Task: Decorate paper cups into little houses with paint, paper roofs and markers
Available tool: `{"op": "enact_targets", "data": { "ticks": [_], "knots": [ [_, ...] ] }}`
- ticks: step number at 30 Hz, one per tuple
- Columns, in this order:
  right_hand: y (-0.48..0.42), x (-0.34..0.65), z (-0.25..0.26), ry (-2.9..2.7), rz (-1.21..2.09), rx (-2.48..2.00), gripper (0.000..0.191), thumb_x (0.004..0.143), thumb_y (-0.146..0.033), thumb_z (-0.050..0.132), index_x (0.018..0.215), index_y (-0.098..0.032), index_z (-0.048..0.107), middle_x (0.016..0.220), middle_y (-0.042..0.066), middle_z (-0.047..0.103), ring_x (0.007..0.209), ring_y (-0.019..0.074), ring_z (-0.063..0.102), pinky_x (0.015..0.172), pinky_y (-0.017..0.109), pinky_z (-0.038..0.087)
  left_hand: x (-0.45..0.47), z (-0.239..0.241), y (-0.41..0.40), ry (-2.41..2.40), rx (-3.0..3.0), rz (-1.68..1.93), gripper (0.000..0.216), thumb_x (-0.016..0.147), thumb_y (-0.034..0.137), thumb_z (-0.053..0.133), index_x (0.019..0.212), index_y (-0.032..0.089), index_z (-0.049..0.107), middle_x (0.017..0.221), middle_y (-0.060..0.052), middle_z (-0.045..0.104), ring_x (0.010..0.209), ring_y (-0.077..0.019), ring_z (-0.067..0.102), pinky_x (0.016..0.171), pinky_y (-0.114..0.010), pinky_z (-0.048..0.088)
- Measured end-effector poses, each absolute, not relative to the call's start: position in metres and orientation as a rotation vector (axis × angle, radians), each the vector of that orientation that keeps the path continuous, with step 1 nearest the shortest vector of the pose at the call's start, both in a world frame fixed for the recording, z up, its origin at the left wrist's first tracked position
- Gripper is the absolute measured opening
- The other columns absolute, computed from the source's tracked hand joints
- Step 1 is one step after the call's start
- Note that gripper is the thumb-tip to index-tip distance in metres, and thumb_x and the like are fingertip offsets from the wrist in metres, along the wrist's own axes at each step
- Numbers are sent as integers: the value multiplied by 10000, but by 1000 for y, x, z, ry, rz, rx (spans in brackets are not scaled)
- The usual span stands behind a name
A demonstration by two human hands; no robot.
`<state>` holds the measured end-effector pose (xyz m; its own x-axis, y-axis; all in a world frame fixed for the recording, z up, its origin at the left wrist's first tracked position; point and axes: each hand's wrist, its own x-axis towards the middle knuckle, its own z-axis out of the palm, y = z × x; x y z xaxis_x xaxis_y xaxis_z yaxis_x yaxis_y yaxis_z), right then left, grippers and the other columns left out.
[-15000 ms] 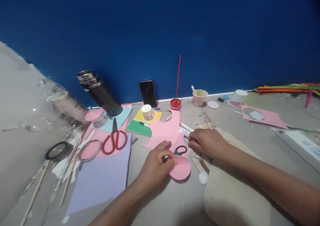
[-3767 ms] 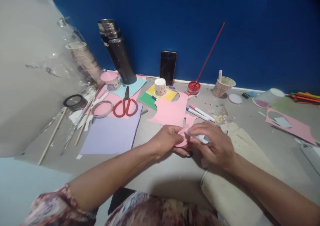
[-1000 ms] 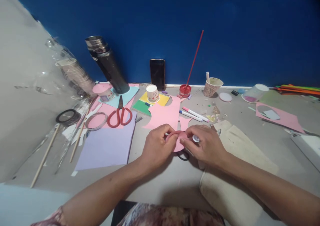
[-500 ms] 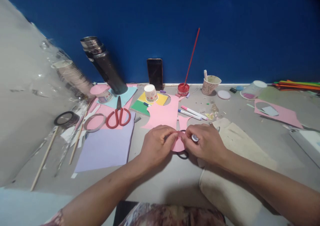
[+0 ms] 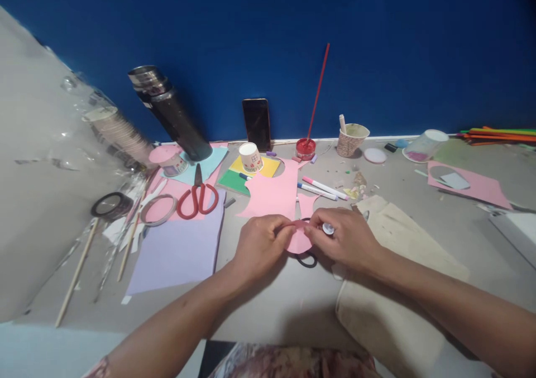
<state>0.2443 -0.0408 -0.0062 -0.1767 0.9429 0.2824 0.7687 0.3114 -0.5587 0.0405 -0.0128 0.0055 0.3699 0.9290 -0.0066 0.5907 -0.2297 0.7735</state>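
Both my hands meet over the grey table [image 5: 268,305] near its middle. My left hand [image 5: 259,244] pinches the left edge of a small pink paper circle [image 5: 298,243]. My right hand [image 5: 345,238] pinches the circle's right edge, and a small white glue stick [image 5: 328,229] is tucked between its fingers. Small black-handled scissors [image 5: 307,261] lie on the table just under the circle. A larger pink sheet with cut-out curves [image 5: 274,195] lies right behind my hands.
Red scissors [image 5: 196,196], tape rolls [image 5: 158,209], a lilac sheet [image 5: 178,249] and wooden sticks lie left. A dark flask [image 5: 170,113], phone [image 5: 256,122], paper cups, a red paint pot with a stick [image 5: 305,148] and markers [image 5: 322,187] stand behind. Beige cloth [image 5: 397,266] lies right.
My hands have closed in on the pink circle and now pinch it from both sides; a second ago it was curled more. The view shifted slightly.
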Motion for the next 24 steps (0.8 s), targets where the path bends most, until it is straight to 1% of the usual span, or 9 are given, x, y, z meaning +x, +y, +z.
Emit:
{"op": "enact_targets", "data": {
  "ticks": [2,5,8,10,12,16,18,21,24],
  "knots": [
    [-40,246,-5,-1951,410,-1495,254,939,-401,642,763,-224,689,676,9,724,644,183,648,660,293,382,40,5,-12,1315,1911,670,228,928,256,619,869,236,839,877,-16,840,807,-210,754,755,-312,532],
    [-39,249,0,-1840,445,-1467,252,936,-450,663,834,-226,716,679,-4,714,640,177,654,664,284,414,38,7,-10,1245,1894,900,225,915,230,617,885,247,839,925,-22,846,846,-223,770,800,-336,574],
    [-39,249,2,-1844,433,-1429,253,889,-465,736,812,-226,706,652,-21,705,607,166,641,646,274,415,37,10,-9,1196,1919,1056,246,909,193,600,884,260,835,936,-24,844,865,-230,777,815,-360,607],
    [-39,248,-1,-1904,375,-1395,244,883,-423,751,761,-223,684,632,-26,702,597,161,635,644,273,400,37,10,-9,1190,1959,1082,243,912,185,599,898,257,831,942,-28,844,878,-228,783,826,-361,618],
    [-39,245,-5,-1957,267,-1363,235,915,-331,700,714,-214,659,614,-19,693,588,157,624,649,279,383,37,7,-10,1216,2009,1097,228,910,174,602,928,239,821,963,-39,845,896,-221,787,847,-354,619],
    [-38,243,-9,-2062,-28,-1331,253,918,-211,628,665,-199,638,608,21,684,587,171,611,670,313,352,36,-4,-9,1258,2191,1166,283,881,154,632,1115,199,783,1059,-79,839,934,-227,791,879,-371,607],
    [-39,242,-8,-2097,-115,-1285,275,938,-221,632,664,-198,641,611,26,687,603,178,618,689,323,347,33,-8,-8,1197,2350,1185,255,904,155,623,1095,208,783,1029,-79,844,926,-235,798,866,-380,598],
    [-41,239,-7,-2092,-120,-1226,279,975,-310,661,721,-197,680,631,22,705,624,184,625,701,329,347,28,-8,-5,1063,2535,1195,211,948,142,592,984,228,781,922,-59,848,871,-231,806,819,-372,587],
    [-41,240,-7,-2080,-108,-1225,258,966,-302,655,729,-205,689,630,15,706,621,184,610,684,330,342,28,-4,-5,999,2568,1266,238,963,115,573,1029,244,761,961,-56,847,934,-225,805,870,-372,587]
  ]
}}
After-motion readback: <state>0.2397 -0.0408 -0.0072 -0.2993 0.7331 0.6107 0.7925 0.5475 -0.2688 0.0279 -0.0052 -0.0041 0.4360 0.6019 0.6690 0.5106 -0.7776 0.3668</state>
